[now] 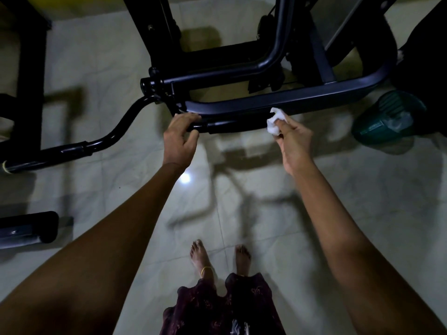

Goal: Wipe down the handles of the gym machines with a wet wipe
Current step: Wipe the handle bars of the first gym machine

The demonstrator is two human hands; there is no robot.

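Fingers (281, 130) of the right hand (296, 146) pinch a soft, light, crumpled wet wipe (275, 122) against the rigid black handle (232, 125) at frame centre, while the left hand (180, 139) curls around its end.

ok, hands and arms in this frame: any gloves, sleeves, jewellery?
Both hands bare: left hand, right hand, no gloves. Forearms uncovered to the frame edge, no sleeves showing. No rings, watch or bracelets visible. Only jewellery in view is a gold anklet.
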